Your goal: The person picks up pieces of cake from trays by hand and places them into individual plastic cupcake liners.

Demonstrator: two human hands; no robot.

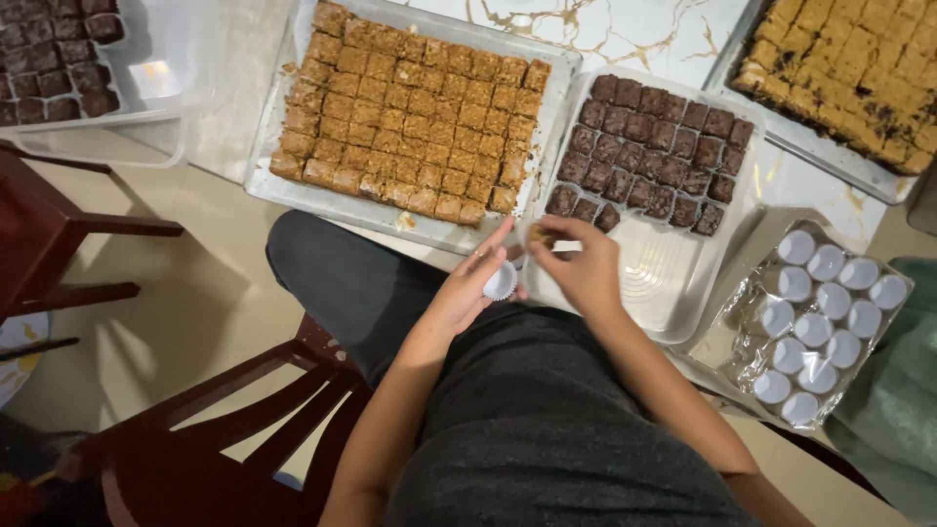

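Right fingers (554, 237) pinch a brown square (540, 234); left fingers (485, 262) curl around a white paper cup (501, 281).

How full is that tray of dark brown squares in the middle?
Partly full. The dark brown squares fill only the far half of the clear plastic tray; the near half by the right hand is bare.
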